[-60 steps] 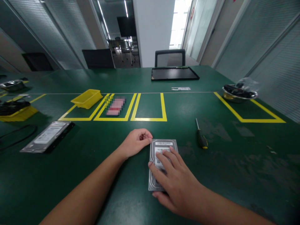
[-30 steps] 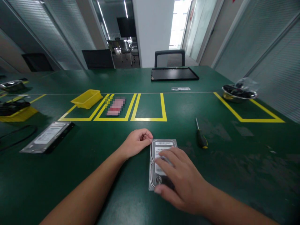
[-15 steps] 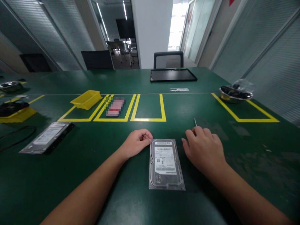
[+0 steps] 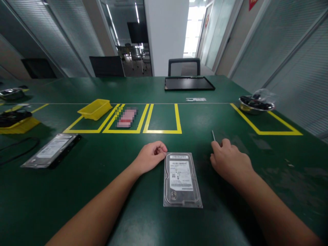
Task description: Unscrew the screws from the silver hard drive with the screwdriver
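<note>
A hard drive (image 4: 181,181) lies flat on the green table in front of me, its white label facing up. At its far left corner, the closed thumb and fingers of my left hand (image 4: 152,157) touch the edge. Off to the right, my right hand (image 4: 230,159) is curled around what looks like a screwdriver (image 4: 213,136). Only its thin metal shaft sticks out past the fingers, pointing away from me; the handle is hidden. A gap separates this hand from the drive.
Another hard drive (image 4: 52,150) lies at left, near a black cable. Beyond are a yellow tray (image 4: 94,110), a pixelated pink item (image 4: 126,118) and yellow tape rectangles. A black-framed panel (image 4: 189,84) lies at the back; a metal bowl (image 4: 256,108) of dark parts stands right.
My right hand has shifted right and slightly toward me, away from the drive; more of the metal shaft shows. My left hand and the hard drive look unmoved.
</note>
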Motion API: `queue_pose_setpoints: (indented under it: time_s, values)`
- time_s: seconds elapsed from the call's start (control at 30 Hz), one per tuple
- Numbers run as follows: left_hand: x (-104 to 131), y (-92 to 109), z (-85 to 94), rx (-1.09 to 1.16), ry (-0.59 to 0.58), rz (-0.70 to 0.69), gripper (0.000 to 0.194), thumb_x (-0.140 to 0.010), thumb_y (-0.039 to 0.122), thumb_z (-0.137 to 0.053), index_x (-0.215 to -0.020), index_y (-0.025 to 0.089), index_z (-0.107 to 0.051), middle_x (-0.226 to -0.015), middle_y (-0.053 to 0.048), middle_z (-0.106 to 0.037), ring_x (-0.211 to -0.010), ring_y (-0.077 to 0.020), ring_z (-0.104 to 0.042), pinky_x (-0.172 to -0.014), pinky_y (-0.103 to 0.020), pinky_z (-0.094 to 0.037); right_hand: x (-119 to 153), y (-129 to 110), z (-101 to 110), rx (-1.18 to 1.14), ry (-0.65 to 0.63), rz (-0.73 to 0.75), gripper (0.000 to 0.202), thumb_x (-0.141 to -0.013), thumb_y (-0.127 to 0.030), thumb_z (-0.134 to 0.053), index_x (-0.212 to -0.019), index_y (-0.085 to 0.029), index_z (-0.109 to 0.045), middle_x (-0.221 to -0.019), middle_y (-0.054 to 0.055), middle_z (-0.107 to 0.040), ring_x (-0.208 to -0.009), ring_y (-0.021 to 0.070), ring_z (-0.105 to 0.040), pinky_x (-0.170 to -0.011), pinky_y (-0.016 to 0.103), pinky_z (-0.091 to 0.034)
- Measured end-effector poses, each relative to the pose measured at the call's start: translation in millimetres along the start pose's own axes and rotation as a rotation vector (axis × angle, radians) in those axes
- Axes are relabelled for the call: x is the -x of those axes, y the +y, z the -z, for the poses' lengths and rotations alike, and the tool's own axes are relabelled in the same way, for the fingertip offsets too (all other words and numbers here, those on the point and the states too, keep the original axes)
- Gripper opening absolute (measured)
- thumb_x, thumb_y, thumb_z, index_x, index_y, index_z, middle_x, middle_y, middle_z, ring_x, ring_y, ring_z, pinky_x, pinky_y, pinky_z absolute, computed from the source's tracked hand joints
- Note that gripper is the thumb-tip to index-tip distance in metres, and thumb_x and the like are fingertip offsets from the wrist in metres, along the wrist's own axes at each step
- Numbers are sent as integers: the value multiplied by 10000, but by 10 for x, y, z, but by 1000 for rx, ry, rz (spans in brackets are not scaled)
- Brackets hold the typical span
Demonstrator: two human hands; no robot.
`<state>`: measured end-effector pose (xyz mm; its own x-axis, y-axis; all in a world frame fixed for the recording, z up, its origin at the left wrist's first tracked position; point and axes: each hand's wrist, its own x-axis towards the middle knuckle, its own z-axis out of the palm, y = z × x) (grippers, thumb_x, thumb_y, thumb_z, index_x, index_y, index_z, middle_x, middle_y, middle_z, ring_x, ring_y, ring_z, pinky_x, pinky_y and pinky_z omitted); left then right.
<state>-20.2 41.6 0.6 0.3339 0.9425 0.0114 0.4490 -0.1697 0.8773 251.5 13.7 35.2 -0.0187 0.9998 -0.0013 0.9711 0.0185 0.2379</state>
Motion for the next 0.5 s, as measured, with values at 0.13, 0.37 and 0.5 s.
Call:
queue_pose_setpoints:
  time_s: [0.13,0.37,0.5]
  values:
    - [6,11,5,-45,14,-1,82,-794,204,-600,-842,149,-637,-716,12,-599,-634,-109,-515,-578,-220,-389,-11,51,15,-29,-127,-26,291,-937,-328,-373,-1135,-185,-531,-988,132,-542,-809,309,-660,-594,395,-494]
    - [33,-40,-21,-137,34,-14,153,-844,238,-552,-917,165,-664,-755,-5,-653,-649,-124,-566,-590,-232,-409,-42,61,-15,-56,-213,-37,362,-944,-331,-335,-1242,-195,-490,-958,136,-636,-852,343,-676,-663,456,-505]
    - [39,-55,-21,-164,7,-28,152,-858,246,-541,-888,177,-673,-751,-3,-669,-661,-133,-587,-599,-238,-415,-46,45,8,-64,-216,-11,364,-940,-318,-322,-1232,-234,-522,-943,119,-656,-840,331,-675,-644,437,-496]
